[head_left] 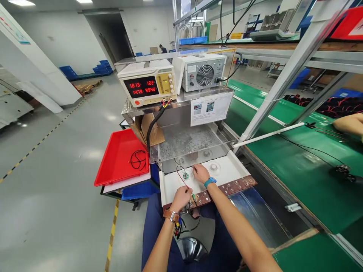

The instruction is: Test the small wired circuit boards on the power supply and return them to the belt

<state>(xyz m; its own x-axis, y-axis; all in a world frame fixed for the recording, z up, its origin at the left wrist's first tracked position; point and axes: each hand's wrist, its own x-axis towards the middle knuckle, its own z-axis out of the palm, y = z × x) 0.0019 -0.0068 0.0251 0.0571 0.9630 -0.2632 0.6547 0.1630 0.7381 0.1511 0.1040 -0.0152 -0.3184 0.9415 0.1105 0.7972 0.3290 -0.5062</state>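
Observation:
A small round green circuit board (185, 176) lies in the white tray (225, 166) in front of me. A thin red wire (181, 176) curves from beside the board down to my left hand (182, 198). The fingers of that hand are pinched at the wire's end, close to a green clip (194, 197) with a black lead. My right hand (201, 173) rests in the tray just right of the board. Its fingers are curled together, and whatever they hold is hidden. Along the tray's near edge runs a brown strip (235, 185) with several metal studs.
Beyond the tray stands a power supply (147, 85) with lit red digits, beside a fan-backed unit (204, 73). A red tray (119, 155) holds a black cable at left. At right, a green conveyor (306, 173) carries wired parts, and another person's arm (350, 124) reaches over it.

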